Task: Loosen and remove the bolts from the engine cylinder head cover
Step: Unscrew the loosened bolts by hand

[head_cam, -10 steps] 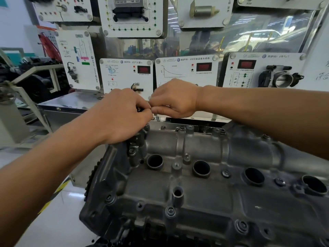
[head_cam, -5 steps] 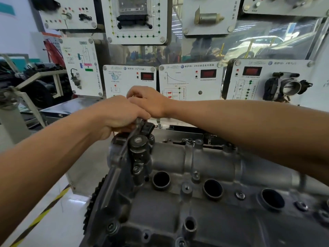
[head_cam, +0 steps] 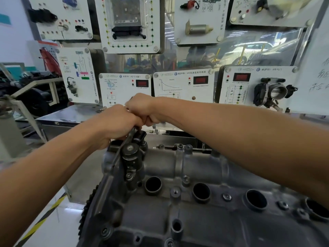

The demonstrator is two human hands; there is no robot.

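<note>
My left hand [head_cam: 117, 124] and right hand [head_cam: 142, 111] curl at the cylinder head cover [head_cam: 204, 227] corner, their hold hidden. A sudden slip could bang my knuckles

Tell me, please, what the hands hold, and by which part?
Left hand grips a dark tool, seemingly a wrench, by its top end; the right hand hides its hold.

- The cylinder head cover [head_cam: 204, 220] is grey cast metal and lies top face up, with four dark round wells [head_cam: 201, 192] in a row along it.
- One bolt [head_cam: 227, 196] sits seated between the second and third wells.
- A second bolt [head_cam: 283, 205] sits between the third and fourth.
- A corner bolt [head_cam: 105, 230] sits seated at the near left.
</note>
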